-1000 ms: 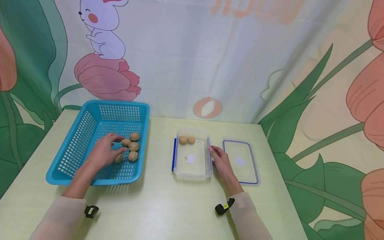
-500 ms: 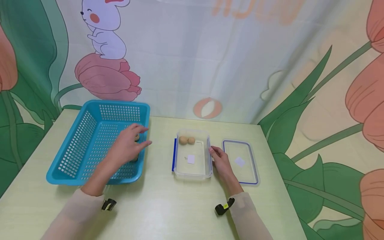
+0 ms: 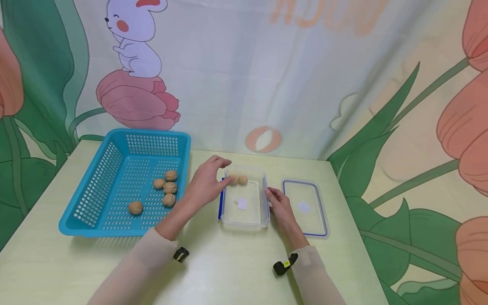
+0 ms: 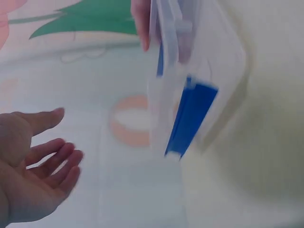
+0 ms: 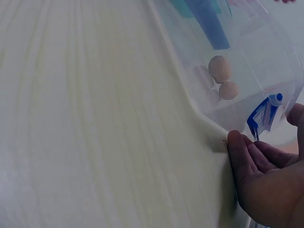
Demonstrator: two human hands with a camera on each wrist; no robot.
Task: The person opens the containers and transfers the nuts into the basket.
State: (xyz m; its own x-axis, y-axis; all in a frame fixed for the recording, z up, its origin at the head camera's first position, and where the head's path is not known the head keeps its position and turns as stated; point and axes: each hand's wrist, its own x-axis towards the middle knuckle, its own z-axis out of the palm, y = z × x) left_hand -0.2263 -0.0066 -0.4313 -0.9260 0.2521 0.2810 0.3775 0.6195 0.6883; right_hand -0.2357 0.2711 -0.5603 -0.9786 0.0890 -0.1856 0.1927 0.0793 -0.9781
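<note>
My left hand (image 3: pixel 206 184) is over the left side of a clear plastic food container (image 3: pixel 249 216), thumb and fingers spread apart. In the left wrist view nothing shows between them. Inside the container, two walnuts (image 3: pixel 242 180) lie side by side at the far left corner; my left thumb overlaps one of them in the head view. My right hand (image 3: pixel 281 206) holds the container's right side, thumb at the rim and fingers low on the outer wall, near a blue latch (image 5: pixel 264 114). Another blue latch (image 4: pixel 192 118) hangs along the left side.
To the left stands a blue plastic basket (image 3: pixel 89 231) with several walnuts (image 3: pixel 170 187) in it, one of them (image 3: pixel 135 207) apart from the others. The container's lid (image 3: pixel 305 220), edged in blue, lies flat on the right. A printed curtain (image 3: pixel 305 84) hangs behind the table (image 3: pixel 225 262).
My left hand has moved right, out of the basket to the container. One walnut in the basket now sits farther left and nearer the front. My right hand has stayed at the container.
</note>
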